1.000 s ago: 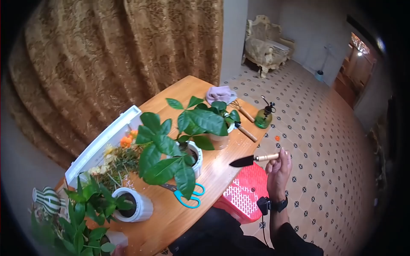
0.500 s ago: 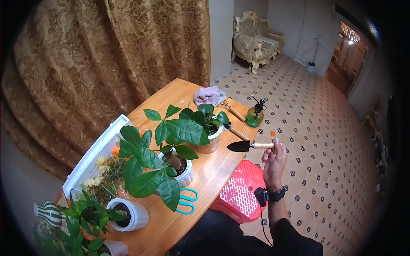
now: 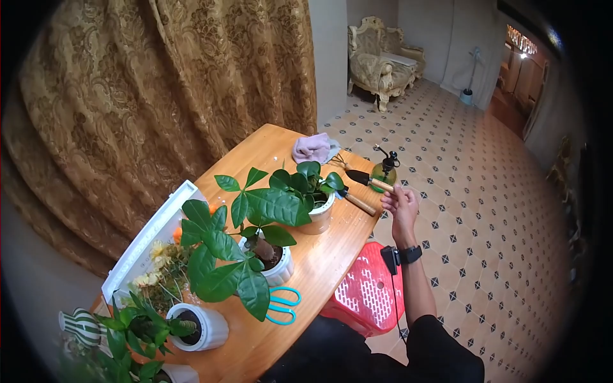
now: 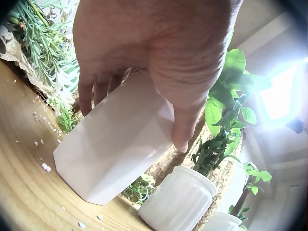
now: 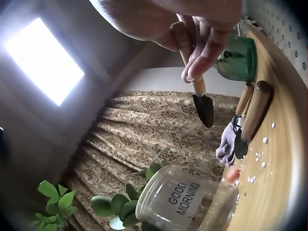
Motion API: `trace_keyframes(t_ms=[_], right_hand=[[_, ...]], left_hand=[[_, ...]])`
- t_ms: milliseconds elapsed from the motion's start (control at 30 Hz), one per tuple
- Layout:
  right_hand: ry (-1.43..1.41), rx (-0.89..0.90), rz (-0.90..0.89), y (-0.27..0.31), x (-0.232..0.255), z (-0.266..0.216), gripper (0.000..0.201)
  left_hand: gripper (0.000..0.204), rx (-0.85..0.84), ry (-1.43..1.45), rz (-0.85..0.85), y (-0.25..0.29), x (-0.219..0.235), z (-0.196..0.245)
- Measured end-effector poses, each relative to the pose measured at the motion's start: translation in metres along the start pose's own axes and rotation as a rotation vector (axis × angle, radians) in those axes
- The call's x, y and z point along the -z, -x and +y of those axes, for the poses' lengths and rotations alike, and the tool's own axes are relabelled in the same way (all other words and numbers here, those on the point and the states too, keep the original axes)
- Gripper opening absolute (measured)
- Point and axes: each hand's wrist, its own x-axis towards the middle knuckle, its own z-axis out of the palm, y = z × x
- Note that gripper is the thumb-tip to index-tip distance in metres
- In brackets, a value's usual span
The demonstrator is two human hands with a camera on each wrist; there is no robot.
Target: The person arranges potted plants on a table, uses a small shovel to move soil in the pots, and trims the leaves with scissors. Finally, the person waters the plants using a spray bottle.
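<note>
The right hand point(image 3: 401, 207) pinches the wooden handle of a small trowel point(image 3: 359, 177) beyond the table's right edge, its dark blade pointing left near the green spray bottle point(image 3: 384, 172). In the right wrist view the trowel point(image 5: 204, 109) hangs blade down from the fingers of the right hand point(image 5: 202, 36), above other wooden-handled tools point(image 5: 257, 109). The left hand point(image 4: 144, 53) grips a pale faceted pot point(image 4: 115, 137) from above, fingers on one side and thumb on the other; the pot stands tilted in that view. The head view does not show this hand.
Potted plants point(image 3: 276, 268) stand along the table point(image 3: 319, 271), with blue-handled scissors point(image 3: 282, 305) beside them. A white tray point(image 3: 150, 236) with cut flowers lies at the left. A purple cloth point(image 3: 311, 148) is at the far end, a red stool point(image 3: 367, 290) beside the table.
The right hand has carried the trowel away from the body, from above the stool to beside the spray bottle. The head view has also shifted.
</note>
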Motion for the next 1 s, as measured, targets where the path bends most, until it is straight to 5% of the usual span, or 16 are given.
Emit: trace_keyframes(t_ms=[400,500,567,667,733,800,1000], right_hand=[[0.326,0.066,-0.022,-0.016,-0.008,0.020,0.024],[0.446,0.141,0.006,-0.023,-0.005,0.027,0.028],[0.846,0.353,0.058,-0.028,-0.001,0.029,0.037],[1.093,0.422,0.080,-0.016,-0.006,0.015,0.044],[1.145,0.386,0.053,-0.014,-0.003,0.020,0.045],[1.189,0.577,0.038,-0.010,-0.005,0.025,0.042],[1.125,0.408,-0.054,-0.011,-0.004,0.029,0.038]], left_hand=[[0.060,0.017,-0.008,0.002,0.009,0.004,0.003],[0.062,0.024,-0.002,0.008,0.011,0.002,0.007],[0.063,0.031,-0.004,0.007,0.014,0.002,0.007],[0.064,0.035,0.002,0.013,0.023,0.004,0.009],[0.065,0.043,0.002,0.023,0.032,0.007,0.008],[0.066,0.057,0.003,0.041,0.046,0.014,0.005],[0.068,0.108,0.031,0.109,0.097,0.039,-0.016]])
